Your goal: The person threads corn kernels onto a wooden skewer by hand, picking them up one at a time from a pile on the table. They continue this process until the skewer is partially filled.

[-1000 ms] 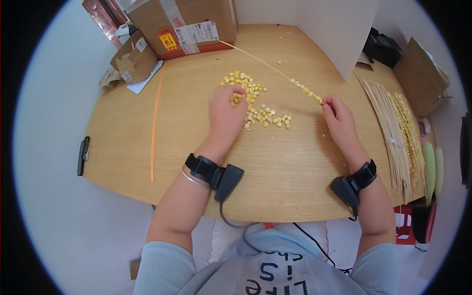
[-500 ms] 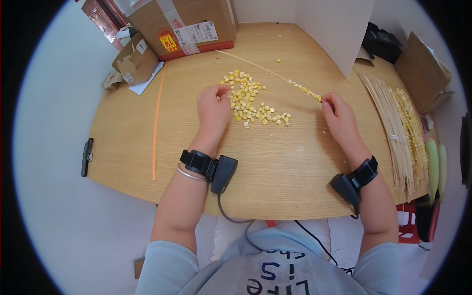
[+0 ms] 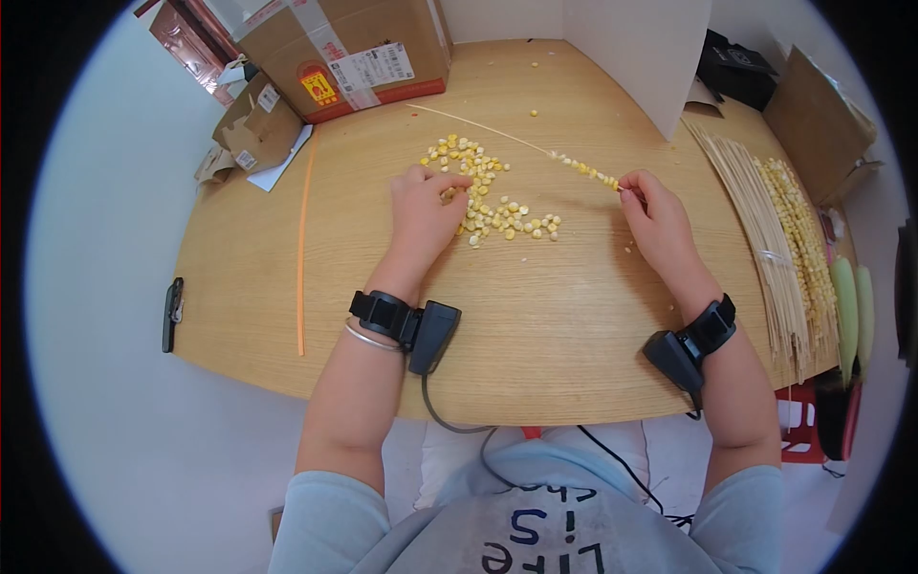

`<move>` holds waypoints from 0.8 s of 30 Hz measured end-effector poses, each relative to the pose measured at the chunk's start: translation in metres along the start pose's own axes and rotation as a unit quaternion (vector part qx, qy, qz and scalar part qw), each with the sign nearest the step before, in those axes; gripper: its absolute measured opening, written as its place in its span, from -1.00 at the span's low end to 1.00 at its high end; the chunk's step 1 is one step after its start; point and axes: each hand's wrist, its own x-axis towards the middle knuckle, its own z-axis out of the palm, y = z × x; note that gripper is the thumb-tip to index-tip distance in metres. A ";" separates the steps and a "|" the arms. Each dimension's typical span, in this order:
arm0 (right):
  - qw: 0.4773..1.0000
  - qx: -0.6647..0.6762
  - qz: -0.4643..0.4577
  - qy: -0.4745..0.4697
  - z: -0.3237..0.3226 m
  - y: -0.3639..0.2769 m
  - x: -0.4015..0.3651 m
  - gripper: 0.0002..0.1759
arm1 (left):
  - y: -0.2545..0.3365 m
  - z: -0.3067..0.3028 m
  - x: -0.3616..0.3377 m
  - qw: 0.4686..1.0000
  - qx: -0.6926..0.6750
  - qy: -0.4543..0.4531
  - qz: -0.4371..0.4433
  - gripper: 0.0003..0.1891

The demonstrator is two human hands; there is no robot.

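My right hand (image 3: pixel 658 222) pinches the near end of a thin bamboo skewer (image 3: pixel 497 137) that slants away to the upper left; several corn kernels (image 3: pixel 585 170) are threaded on it just beyond my fingers. My left hand (image 3: pixel 424 212) rests on the wooden table (image 3: pixel 535 306) with its fingertips in a loose pile of yellow corn kernels (image 3: pixel 488 196). Whether a kernel is between those fingers cannot be seen. Both wrists wear black bands with small devices.
A row of bare skewers (image 3: pixel 755 239) and kernel-loaded skewers (image 3: pixel 803 249) lies at the right. Cardboard boxes (image 3: pixel 344 48) stand at the back left, a white board (image 3: pixel 641 48) at the back. An orange stick (image 3: pixel 303 249) lies left, a black object (image 3: pixel 172 314) at the edge.
My left hand drew back to the left of the pile, then moved into the kernels again. My right hand and the skewer stayed almost still.
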 end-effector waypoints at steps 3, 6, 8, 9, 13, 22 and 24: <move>1.000 0.003 0.000 0.000 0.000 0.000 0.000 -0.85 | 0.001 -0.001 -0.001 1.000 0.000 -0.010 -0.001 -0.89; 1.000 0.002 -0.004 0.003 0.001 0.003 0.001 -0.85 | -0.002 -0.002 0.003 1.000 -0.017 0.020 0.000 -0.90; 1.000 0.003 -0.010 0.004 0.001 0.003 0.001 -0.85 | -0.006 -0.002 0.005 0.998 -0.038 0.042 -0.010 -0.89; 1.000 0.008 -0.005 0.001 0.001 0.003 0.001 -0.85 | -0.007 0.000 0.005 0.987 -0.128 0.066 -0.077 -0.88; 1.000 0.015 0.004 -0.003 0.000 -0.001 -0.001 -0.85 | -0.008 -0.006 0.006 0.862 -0.428 0.071 -0.262 -0.86; 1.000 -0.008 0.015 -0.004 -0.003 -0.001 0.001 -0.84 | -0.021 -0.003 0.007 0.978 -0.208 0.018 -0.005 -0.85; 1.000 0.001 0.007 0.005 -0.002 0.001 0.000 -0.84 | -0.013 -0.004 0.005 0.991 -0.131 -0.003 -0.006 -0.85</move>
